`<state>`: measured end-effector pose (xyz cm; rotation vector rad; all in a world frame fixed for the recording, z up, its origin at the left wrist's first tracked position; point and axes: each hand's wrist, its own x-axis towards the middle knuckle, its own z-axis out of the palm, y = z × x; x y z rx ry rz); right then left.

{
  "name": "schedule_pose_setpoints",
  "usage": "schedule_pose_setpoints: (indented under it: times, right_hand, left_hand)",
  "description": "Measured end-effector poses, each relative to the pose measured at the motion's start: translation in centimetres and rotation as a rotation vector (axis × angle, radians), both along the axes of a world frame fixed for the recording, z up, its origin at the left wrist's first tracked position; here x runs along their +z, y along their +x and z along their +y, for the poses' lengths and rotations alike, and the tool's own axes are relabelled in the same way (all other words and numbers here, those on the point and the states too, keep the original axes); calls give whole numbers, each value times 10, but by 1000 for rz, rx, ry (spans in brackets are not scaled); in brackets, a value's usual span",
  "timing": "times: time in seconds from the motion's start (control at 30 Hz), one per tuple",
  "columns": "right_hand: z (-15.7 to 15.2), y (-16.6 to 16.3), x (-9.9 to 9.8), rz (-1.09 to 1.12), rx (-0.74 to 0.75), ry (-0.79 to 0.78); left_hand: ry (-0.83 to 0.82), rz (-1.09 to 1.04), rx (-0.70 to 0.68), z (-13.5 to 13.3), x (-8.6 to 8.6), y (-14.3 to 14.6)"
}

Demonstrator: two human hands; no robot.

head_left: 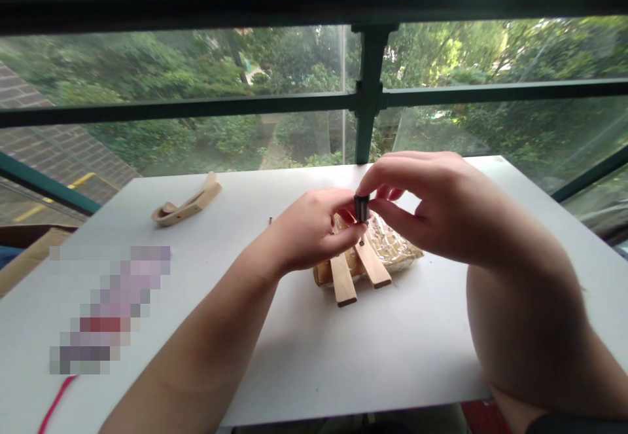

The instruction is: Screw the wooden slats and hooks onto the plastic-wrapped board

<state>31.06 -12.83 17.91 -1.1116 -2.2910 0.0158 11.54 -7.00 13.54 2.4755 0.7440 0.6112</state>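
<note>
Both my hands meet above the middle of the white table [343, 355]. My right hand [426, 205] pinches a small dark cylindrical part [362, 207] between thumb and fingers. My left hand [309, 231] is closed with its fingertips touching the same part from below. Under the hands lies a clear plastic bag of small wooden pieces [392, 247], and two flat wooden sticks [343, 280] poke out toward me from beneath my left hand.
A carved wooden piece [189, 205] lies at the back left of the table. A blurred-out patch [105, 309] sits at the left, with a red cord [53, 404] near the front left edge. A window with green frames stands right behind the table.
</note>
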Motion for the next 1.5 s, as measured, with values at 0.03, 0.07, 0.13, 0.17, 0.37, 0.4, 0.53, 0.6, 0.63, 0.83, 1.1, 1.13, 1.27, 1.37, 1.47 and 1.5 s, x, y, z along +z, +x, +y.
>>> schedule_pose_setpoints:
  times: [0.03, 0.07, 0.13, 0.17, 0.37, 0.4, 0.53, 0.6, 0.63, 0.83, 1.1, 1.13, 1.27, 1.37, 1.47, 1.5]
  right_hand:
    - [1, 0, 0, -1, 3, 1]
    - [1, -1, -1, -3, 5, -4]
    - [2, -1, -1, -3, 1, -19]
    - [2, -2, -1, -4, -2, -26]
    - [2, 0, 0, -13, -19, -29]
    - [2, 0, 0, -16, -24, -28]
    - [1, -1, 1, -12, -46, -26]
    - [1, -2, 0, -4, -54, -27]
    - [1, -2, 0, 0, -55, -27]
    - [2, -2, -4, -12, -15, -25]
    - [4, -1, -2, -36, -48, -15]
    - [4, -1, -2, -35, -52, -12]
    - [5, -2, -3, -18, -47, -2]
    - [5, -3, -4, -7, -49, -8]
    - [5, -3, -4, 0, -76, -19]
    - [6, -3, -4, 6, -83, -17]
  left_hand:
    - [2, 1, 4, 0, 0, 0]
    - [2, 2, 6, 0, -1, 0]
    - [2, 7, 9, 1, -2, 0]
    - [2, 12, 9, 1, -2, 0]
    - [-8, 17, 14, 0, -4, 1]
    - [-15, 12, 19, 0, -5, 2]
    - [-66, 5, 34, 0, -7, 2]
    - [-97, -1, 30, 1, -7, 1]
    - [-107, -5, 29, 1, -8, 1]
    - [-100, -1, 39, 3, -8, 1]
    - [-67, 8, 28, 3, -8, 1]
    - [-62, 4, 29, 3, -8, 2]
    - [-45, 10, 28, 3, -13, 4]
    - [-28, 22, 29, 5, -15, 5]
    - [-32, 23, 28, 6, -16, 5]
    - [-43, 26, 28, 6, -16, 5]
